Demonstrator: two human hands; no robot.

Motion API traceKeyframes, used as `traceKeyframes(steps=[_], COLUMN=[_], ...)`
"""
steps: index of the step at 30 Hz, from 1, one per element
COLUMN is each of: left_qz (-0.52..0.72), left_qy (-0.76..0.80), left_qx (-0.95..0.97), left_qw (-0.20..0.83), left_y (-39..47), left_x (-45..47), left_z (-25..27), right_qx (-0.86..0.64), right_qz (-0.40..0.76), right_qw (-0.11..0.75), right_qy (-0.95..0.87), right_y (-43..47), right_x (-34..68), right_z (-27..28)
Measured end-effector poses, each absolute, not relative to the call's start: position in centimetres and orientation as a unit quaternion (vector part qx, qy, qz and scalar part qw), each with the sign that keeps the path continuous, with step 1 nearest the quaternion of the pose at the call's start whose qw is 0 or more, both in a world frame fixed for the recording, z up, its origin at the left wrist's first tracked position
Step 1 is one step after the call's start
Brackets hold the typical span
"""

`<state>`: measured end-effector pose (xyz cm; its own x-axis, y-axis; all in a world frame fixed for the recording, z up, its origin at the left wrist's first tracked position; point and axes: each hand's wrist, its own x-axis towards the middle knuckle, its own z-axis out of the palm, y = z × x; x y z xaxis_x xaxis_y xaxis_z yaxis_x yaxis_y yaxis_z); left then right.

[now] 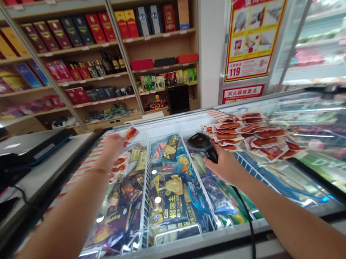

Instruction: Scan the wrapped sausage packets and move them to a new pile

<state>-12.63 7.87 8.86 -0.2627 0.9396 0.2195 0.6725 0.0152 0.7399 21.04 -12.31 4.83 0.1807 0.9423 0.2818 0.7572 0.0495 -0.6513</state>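
Note:
My left hand reaches to the far left of the chest freezer, its fingers closed on a small clear packet with a reddish-brown, sausage-like piece inside. Below that hand, similar packets lie over the freezer's left part. In my right hand is a black handheld barcode scanner, its head pointing away from me and its cable hanging down in front. Just right of the scanner, several of the same sausage packets form a loose pile on the glass lid.
White wire dividers separate bagged frozen goods in the freezer. A counter with a flat black-edged device stands at left. Shelves of boxes and bottles line the back wall. A red fire-hydrant poster hangs at right.

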Motion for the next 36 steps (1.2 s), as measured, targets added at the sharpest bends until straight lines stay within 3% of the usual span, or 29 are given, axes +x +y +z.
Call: traceKeyframes(steps=[8,18,24,26,31,36], left_qz=[0.418,0.431,0.138,0.105,0.200,0.384], left_qy=[0.608,0.598,0.634,0.630,0.600,0.544], left_qx=[0.564,0.654,0.747,0.756,0.757,0.655], left_qw=[0.370,0.170,0.146,0.146,0.166,0.358], left_y=[-0.2,-0.5,-3.2,-3.8,-3.4,-1.1], left_x=[-1.3,-1.0,-1.8,-1.6,-1.7,-2.5], left_z=[4.5,2.0,3.7,4.0,3.3,1.0], right_qx=[-0.668,-0.649,-0.651,-0.648,-0.655,-0.647], right_qz=[0.157,0.211,0.202,0.202,0.227,0.251], right_qw=[0.381,0.413,0.404,0.400,0.392,0.394], right_qy=[-0.620,-0.603,-0.610,-0.616,-0.605,-0.603], right_y=[-12.4,-12.6,-12.3,-12.2,-12.4,-12.8], right_x=[21.3,21.2,21.2,21.1,20.9,20.4], right_z=[5.2,5.1,4.6,4.4,4.3,4.5])
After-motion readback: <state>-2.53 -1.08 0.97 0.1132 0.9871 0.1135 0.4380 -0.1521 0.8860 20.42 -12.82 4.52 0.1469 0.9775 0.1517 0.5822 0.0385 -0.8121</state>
